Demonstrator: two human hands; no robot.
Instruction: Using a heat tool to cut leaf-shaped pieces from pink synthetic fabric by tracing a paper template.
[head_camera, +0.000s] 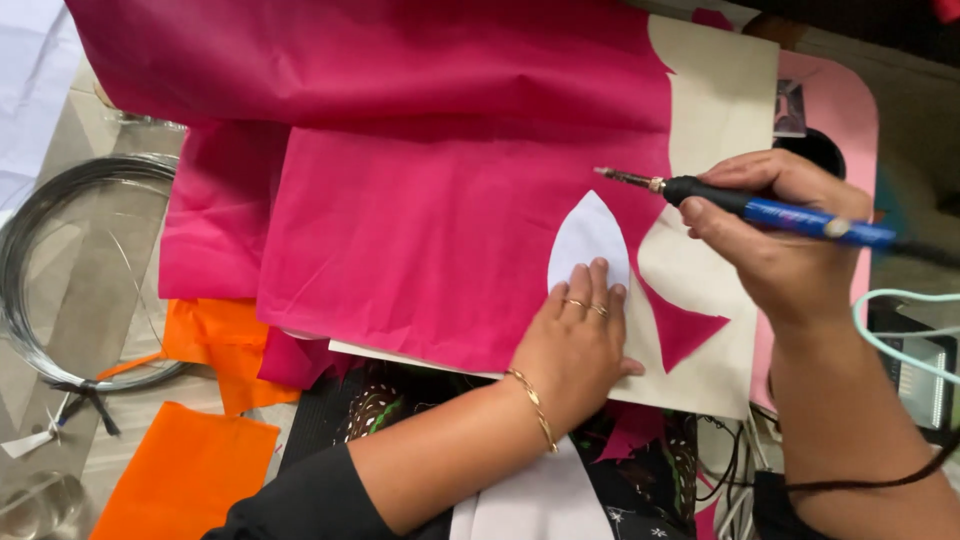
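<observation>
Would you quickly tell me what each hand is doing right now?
Left hand: open, pressing flat on the white petal-shaped template over the pink fabric.
Right hand: closed around the blue-handled hot-tip tool.

Bare cream board (715, 90) right of pink fabric (420, 220); wire coil (60, 270) crowds left.

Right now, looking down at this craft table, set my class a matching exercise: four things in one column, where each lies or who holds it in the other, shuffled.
Things:
1. White petal template
2. Blue-handled hot tool
3. Wire coil
4. Orange fabric

Places:
A. Far left of the table
B. Under the left hand on the pink fabric
C. Bottom left, near the sleeve
D. In the right hand

Pairs: 1-B, 2-D, 3-A, 4-C
</observation>
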